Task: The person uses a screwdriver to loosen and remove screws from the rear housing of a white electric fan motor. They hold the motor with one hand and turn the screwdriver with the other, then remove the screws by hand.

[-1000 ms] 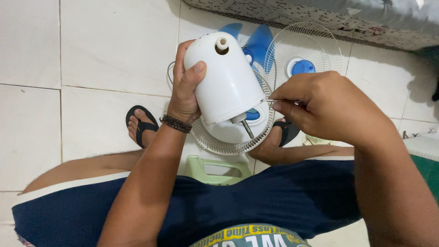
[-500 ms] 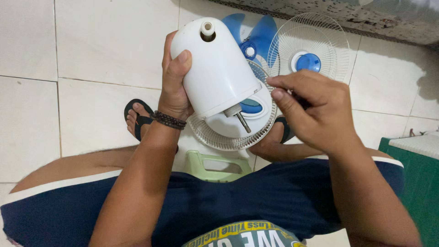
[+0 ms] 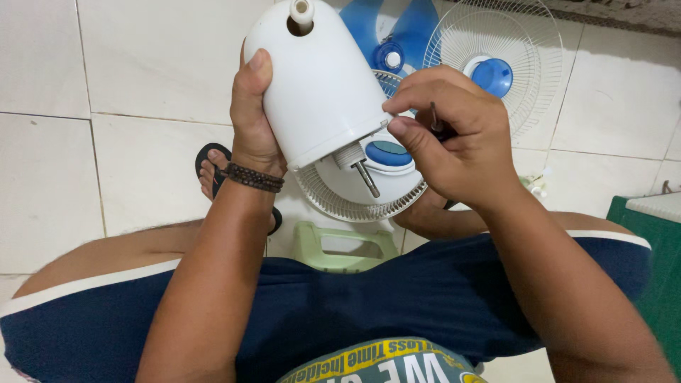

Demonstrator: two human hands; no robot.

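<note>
My left hand point(image 3: 254, 120) grips a white fan motor housing point(image 3: 319, 78) from its left side, holding it up above my lap. A metal shaft point(image 3: 367, 179) sticks out of the housing's lower end toward me. My right hand point(image 3: 450, 138) presses against the housing's lower right rim, fingers pinched on a thin dark tool point(image 3: 434, 117). Most of that tool is hidden inside the hand. A dark bead bracelet point(image 3: 254, 177) circles my left wrist.
Below the housing a white fan grille with a blue centre point(image 3: 369, 191) lies on the tiled floor. A blue fan blade point(image 3: 386, 35) and a second white grille point(image 3: 511, 64) lie farther away. A pale green stool point(image 3: 344, 248) stands between my legs. A green box point(image 3: 649, 241) is at right.
The housing has been lifted and tilted further toward the upper left. My right hand moved from the shaft end to the housing's lower rim.
</note>
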